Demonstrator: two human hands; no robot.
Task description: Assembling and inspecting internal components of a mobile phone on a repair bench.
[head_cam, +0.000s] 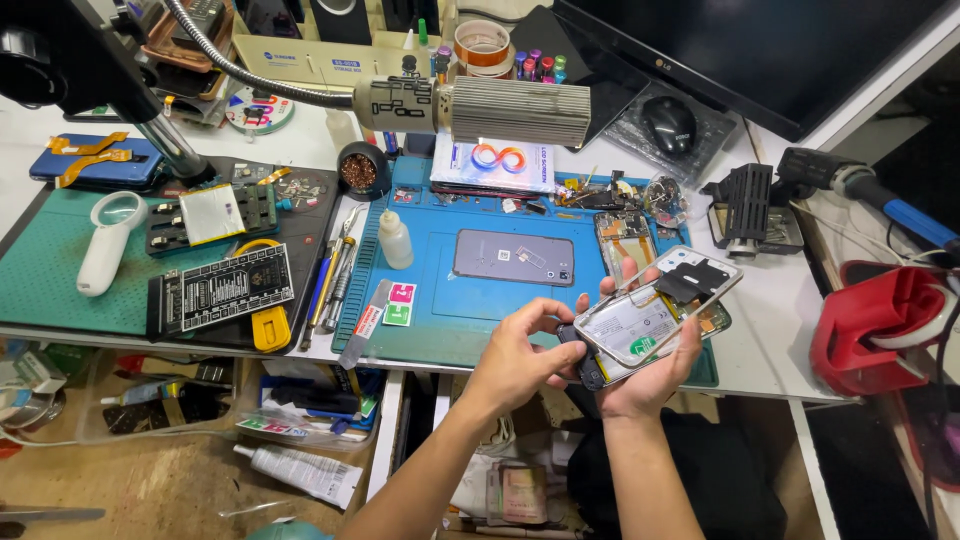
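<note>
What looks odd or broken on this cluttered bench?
The phone held in both hands has its back off, with battery and boards exposed. Loose phone parts lie scattered along the blue mat's far edge.

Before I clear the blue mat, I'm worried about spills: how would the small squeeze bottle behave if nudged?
The squeeze bottle stands upright and is slim with a narrow nozzle, so it probably tips easily. It looks like thin translucent plastic, likely light and soft when gripped. Once down, its round body might roll across the blue mat.
</note>
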